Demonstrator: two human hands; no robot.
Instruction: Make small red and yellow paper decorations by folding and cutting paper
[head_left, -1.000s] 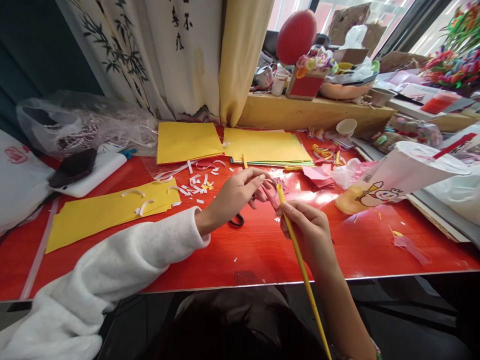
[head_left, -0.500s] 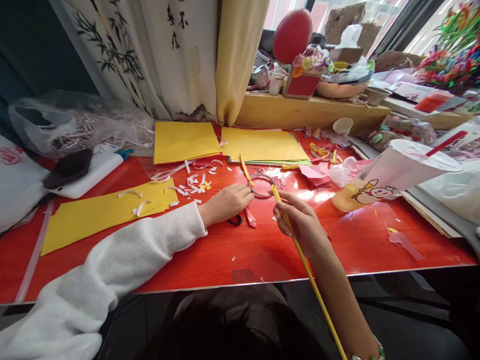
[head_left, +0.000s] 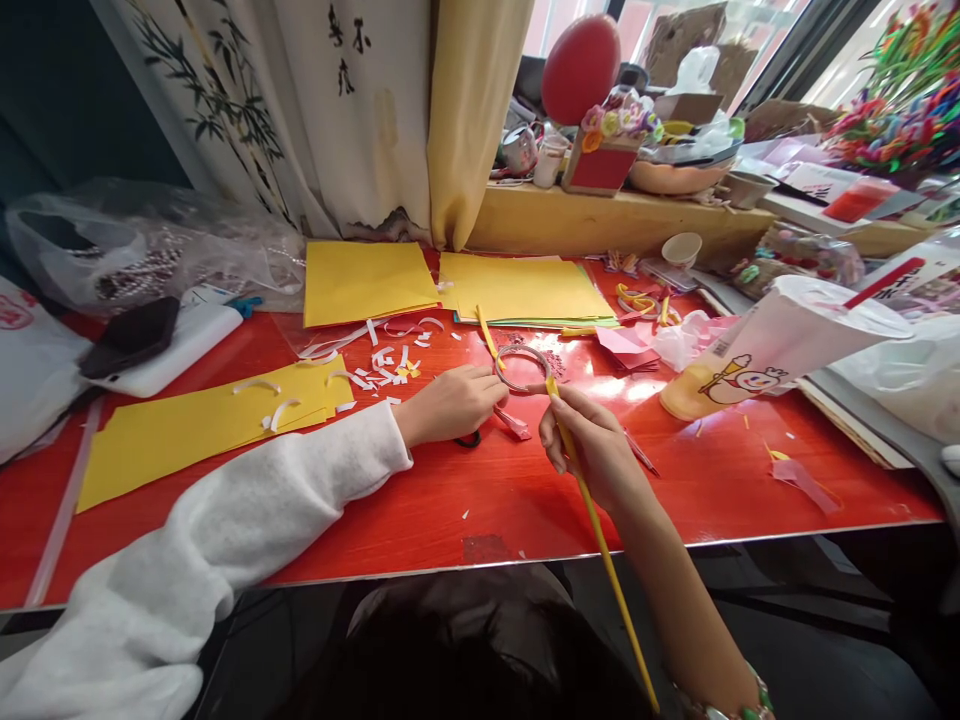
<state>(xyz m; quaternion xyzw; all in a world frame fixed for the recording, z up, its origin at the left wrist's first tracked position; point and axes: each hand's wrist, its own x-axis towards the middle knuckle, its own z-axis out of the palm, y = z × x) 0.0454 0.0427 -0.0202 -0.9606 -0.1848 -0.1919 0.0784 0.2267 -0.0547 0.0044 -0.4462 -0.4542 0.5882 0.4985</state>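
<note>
My left hand (head_left: 459, 405), in a light grey sleeve, is closed on the left side of a thin grey ring (head_left: 523, 349) held just above the red table. My right hand (head_left: 592, 440) pinches a long narrow yellow strip (head_left: 600, 530) at the ring's lower right edge. From there the strip trails down past the table's front edge. A short yellow piece (head_left: 487, 328) touches the ring's upper left; whether it joins the long strip I cannot tell. Under my left hand lie a pink wrapped piece (head_left: 514, 425) and a black loop (head_left: 469, 439), partly hidden.
Yellow sheets (head_left: 371, 284) and a second stack (head_left: 525, 285) lie at the back. White paper scraps (head_left: 386, 370) are scattered left of my hands. A tilted drink cup (head_left: 780, 350) stands right, a phone (head_left: 131, 335) left. A thin pen-like stick (head_left: 640, 452) lies beside my right wrist.
My right hand has shifted slightly down, and the strip's trailing end has swung left. The pink piece has moved right, and more of the pen-like stick shows.
</note>
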